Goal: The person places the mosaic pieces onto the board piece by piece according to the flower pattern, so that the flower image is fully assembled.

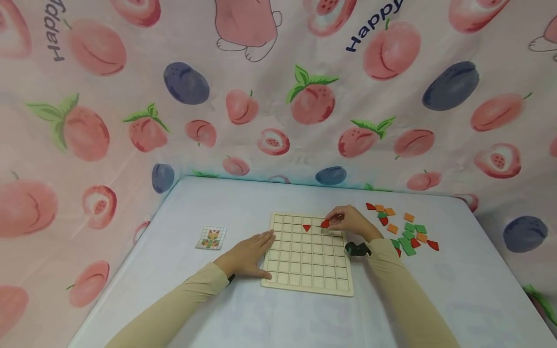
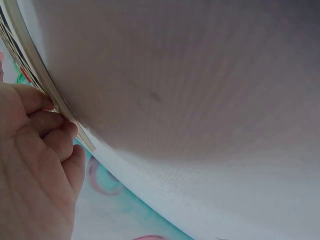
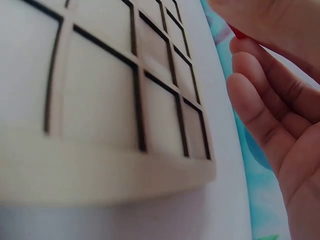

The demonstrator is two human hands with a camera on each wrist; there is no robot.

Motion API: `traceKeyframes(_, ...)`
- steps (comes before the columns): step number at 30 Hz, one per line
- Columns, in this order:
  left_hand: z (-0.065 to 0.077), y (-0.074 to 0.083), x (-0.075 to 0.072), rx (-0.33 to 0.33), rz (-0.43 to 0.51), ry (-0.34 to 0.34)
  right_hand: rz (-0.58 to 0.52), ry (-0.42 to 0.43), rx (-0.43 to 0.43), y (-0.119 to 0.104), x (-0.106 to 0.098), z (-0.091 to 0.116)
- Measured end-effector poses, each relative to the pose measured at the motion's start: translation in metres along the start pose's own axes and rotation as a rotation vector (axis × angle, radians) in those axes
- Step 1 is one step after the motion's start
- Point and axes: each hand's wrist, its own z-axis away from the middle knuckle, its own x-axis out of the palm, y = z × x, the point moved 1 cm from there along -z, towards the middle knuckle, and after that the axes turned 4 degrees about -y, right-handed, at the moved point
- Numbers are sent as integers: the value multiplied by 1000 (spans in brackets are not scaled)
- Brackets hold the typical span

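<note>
Here's the left hand [image 1: 248, 253], thumb spread from loosely bent fingers, resting along the left edge of the grid board [image 1: 306, 289], which looks light, stiff and best steadied by its rim. Now the red piece [image 1: 325, 224], at the board's upper right (likely thin, hard, slippery, so take its edges), pinched at the fingertips of the right hand [image 1: 349, 220]

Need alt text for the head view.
A person's right hand pinches a red piece over a pale gridded board, while the left hand rests at the board's left edge. A red triangle lies on the grid; a small pattern card lies to the left, loose red, orange and green pieces to the right.
</note>
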Motion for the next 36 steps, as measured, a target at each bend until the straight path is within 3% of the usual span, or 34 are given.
traceKeyframes(7, -1, 1, -1, 1, 4, -5, -64, -36, 10, 8, 10, -8)
traceKeyframes(15, -1, 1, 0, 1, 4, -3, -6, -81, 87, 11, 19, -14)
traceKeyframes(23, 0, 1, 0, 6, -5, 6, 64, -89, 83, 11, 22, -19)
traceKeyframes(36, 0, 0, 0, 16, -25, 8, 53, -107, 75, 6, 20, -16)
